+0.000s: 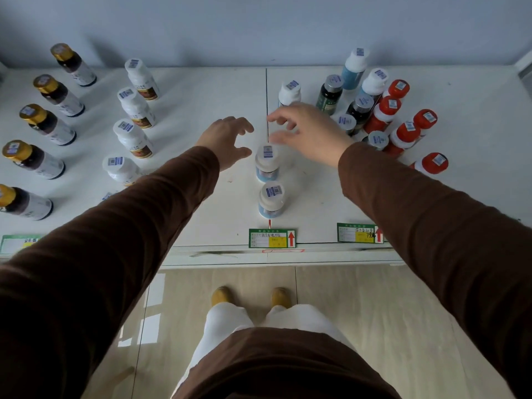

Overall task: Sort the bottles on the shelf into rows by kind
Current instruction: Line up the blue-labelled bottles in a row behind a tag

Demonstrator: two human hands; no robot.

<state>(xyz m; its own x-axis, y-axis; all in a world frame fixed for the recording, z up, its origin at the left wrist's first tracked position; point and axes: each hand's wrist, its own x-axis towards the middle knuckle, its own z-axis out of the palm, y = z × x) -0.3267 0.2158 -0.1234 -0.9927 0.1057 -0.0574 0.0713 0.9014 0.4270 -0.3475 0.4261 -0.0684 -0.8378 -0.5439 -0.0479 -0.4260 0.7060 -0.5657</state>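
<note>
White shelf (201,90), bottles upright. I note my left hand (227,141) and right hand (309,133) loosely spread, empty, flanking a white-capped blue bottle (267,164); its twin (272,200) stands nearer me.

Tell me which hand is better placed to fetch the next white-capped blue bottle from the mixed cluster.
Probably the right hand: it hovers open beside the white-capped blue bottle, while the left hand is across the seam.

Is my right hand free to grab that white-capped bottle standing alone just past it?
Probably yes: the right hand is open, holding nothing, and the white-capped bottle stands just beyond its fingers with nothing between them.
</note>
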